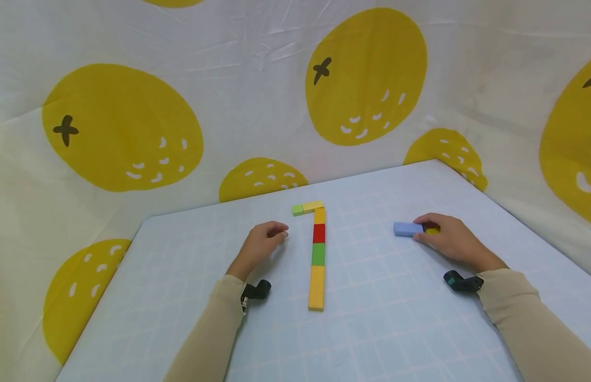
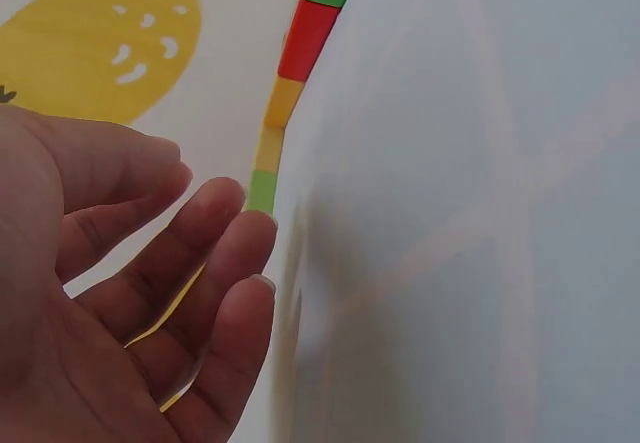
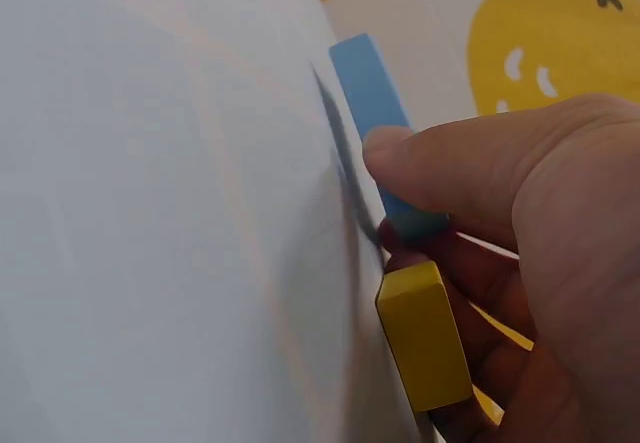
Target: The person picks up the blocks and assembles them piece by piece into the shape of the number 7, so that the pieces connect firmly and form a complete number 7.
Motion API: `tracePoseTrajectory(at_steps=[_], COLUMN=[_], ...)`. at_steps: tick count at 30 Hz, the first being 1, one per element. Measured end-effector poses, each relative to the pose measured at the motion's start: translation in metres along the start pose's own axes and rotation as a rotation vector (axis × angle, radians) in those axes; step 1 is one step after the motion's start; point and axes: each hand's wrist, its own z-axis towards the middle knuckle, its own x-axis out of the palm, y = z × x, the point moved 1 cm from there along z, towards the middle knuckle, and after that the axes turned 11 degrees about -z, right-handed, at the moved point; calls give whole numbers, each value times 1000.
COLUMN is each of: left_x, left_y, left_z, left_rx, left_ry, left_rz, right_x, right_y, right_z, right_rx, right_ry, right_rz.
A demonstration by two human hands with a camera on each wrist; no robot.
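My right hand (image 1: 450, 239) pinches a blue rectangular block (image 1: 407, 229) near one end, between thumb and fingers. A yellow block (image 3: 425, 338) sits at the lower fingers of that hand, just behind the blue one; I cannot tell whether they grip it. My left hand (image 1: 263, 245) hovers over the table with loosely bent fingers (image 2: 235, 323) and nothing between them. To its right stretches a row of blocks: a long orange-yellow one (image 1: 316, 288), a green one (image 1: 318, 254), a red one (image 1: 319, 233) and a small orange one (image 1: 319, 215).
At the row's far end, a pale yellow block (image 1: 312, 206) and a light green block (image 1: 297, 210) extend leftward. A light grid-patterned cloth covers the table (image 1: 371, 318). White fabric (image 1: 257, 106) printed with yellow fruit rises behind the table and along its sides.
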Motion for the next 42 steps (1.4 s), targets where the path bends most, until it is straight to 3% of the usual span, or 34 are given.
tracePoseTrajectory(at_steps=[12, 21, 29, 34, 42], left_x=[2, 6, 1, -2, -2], left_y=[-1, 2, 7, 11, 14], left_z=[-20, -31, -40, -43, -42], left_rx=[-15, 32, 16, 17, 32], left_ry=[3, 80, 69, 53, 62], left_rz=[-9, 2, 12, 8, -3], right_x=[-3, -4, -4, -3, 1], right_y=[-1, 0, 4, 12, 16], right_z=[0, -4, -5, -4, -3], right_rx=[18, 53, 77, 48, 61], right_ry=[-71, -133, -181, -226, -190], right_rz=[34, 93, 156, 160, 198])
